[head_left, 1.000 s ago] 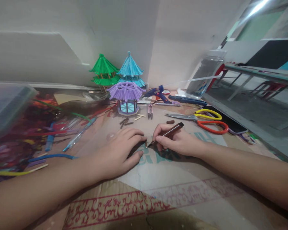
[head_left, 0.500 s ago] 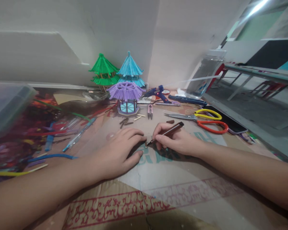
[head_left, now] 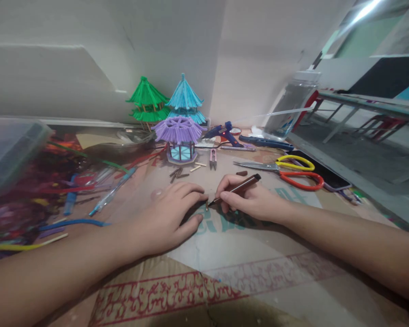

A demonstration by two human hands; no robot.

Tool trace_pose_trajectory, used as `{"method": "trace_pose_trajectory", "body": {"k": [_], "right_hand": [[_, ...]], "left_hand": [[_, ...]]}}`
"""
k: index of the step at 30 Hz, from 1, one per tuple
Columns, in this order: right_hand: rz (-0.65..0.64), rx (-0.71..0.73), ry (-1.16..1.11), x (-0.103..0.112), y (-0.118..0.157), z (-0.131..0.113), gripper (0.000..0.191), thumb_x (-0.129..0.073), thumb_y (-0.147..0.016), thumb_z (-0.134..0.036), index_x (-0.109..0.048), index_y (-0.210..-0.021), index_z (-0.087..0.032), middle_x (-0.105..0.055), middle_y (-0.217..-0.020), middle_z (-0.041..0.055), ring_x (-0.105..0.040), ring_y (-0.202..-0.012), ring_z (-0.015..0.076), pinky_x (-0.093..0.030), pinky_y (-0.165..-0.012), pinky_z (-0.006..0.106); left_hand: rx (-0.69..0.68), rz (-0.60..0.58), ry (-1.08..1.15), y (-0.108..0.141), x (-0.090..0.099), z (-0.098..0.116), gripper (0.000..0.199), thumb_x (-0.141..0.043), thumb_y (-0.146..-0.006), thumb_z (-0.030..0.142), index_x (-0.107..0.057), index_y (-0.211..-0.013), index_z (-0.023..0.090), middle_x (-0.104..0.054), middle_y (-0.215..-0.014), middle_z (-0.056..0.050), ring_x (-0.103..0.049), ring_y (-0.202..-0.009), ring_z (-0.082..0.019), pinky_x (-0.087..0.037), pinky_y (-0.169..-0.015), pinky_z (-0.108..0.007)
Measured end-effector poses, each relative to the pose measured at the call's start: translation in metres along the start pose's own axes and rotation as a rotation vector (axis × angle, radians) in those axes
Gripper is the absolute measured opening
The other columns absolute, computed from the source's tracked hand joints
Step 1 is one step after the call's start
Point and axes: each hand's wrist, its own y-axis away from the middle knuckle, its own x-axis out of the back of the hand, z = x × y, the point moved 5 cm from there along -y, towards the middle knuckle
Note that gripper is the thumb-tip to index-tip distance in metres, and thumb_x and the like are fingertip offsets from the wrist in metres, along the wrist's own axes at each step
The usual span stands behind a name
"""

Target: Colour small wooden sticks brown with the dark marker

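The right hand (head_left: 236, 197) grasps the brown marker (head_left: 243, 185), with its tip at the small stick (head_left: 206, 206), which lies on the cardboard (head_left: 225, 256) between both hands. The left hand (head_left: 177, 211) grasps nothing, its fingers loosely spread; its index fingertip seems to touch the stick's far end, though this is too small to be sure. Under light pressure, the stick could roll and the ink miss. Scissors (head_left: 279, 167) limit the far right; the near side offers more room.
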Motion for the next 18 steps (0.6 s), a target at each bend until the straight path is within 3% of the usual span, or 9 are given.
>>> {"method": "trace_pose_trajectory", "body": {"k": [18], "right_hand": [[-0.002,-0.01,0.029,0.0001,0.0001,-0.0012,0.015,-0.057,-0.095,-0.033,-0.057,-0.092,-0.018,-0.066,-0.071,0.0009,-0.061,-0.065,0.0131,-0.049,-0.062,0.026]], "left_hand": [[-0.002,-0.009,-0.011,-0.0003,-0.0014,-0.0013,0.034,-0.05,-0.096,0.03,-0.059,-0.127,0.018,-0.059,-0.132,-0.014,-0.052,-0.127,-0.031,-0.044,-0.109,-0.054]]}}
